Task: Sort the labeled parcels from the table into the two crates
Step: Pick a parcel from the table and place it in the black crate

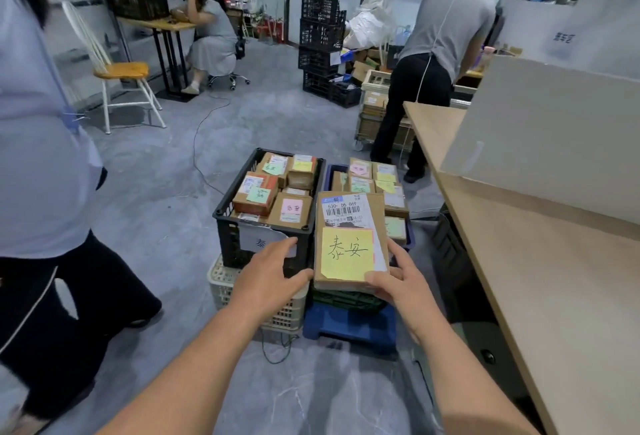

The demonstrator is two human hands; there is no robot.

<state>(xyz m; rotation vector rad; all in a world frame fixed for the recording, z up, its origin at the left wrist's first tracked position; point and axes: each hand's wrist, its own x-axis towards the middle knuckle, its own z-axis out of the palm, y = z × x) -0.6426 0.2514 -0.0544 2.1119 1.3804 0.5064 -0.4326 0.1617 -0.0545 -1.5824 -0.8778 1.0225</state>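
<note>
1. The cardboard parcel (pixel 350 238), with a barcode label at its top and a yellow sticky note (pixel 347 253) handwritten in ink, was held flat in the air over the near edge of the blue crate (pixel 333 171).
2. The right hand (pixel 401 285) gripped the parcel's near right corner, thumb lying on top and fingers curled along the side and underneath.
3. The left hand (pixel 270 275) was open with fingers spread; its thumb reached toward the parcel's near left edge, though I could not tell if it touched.
4. The black crate (pixel 227 226) stood just left of the parcel, packed with noted boxes, on a pale lattice crate (pixel 221 284).
5. The blue crate was also nearly full of parcels.
6. The wooden table (pixel 540 261) ran along the right, with a white board (pixel 554 129) on it.
7. A person in dark trousers (pixel 52 313) stood close at left; another bent over a cart (pixel 372 119) beyond the crates.
</note>
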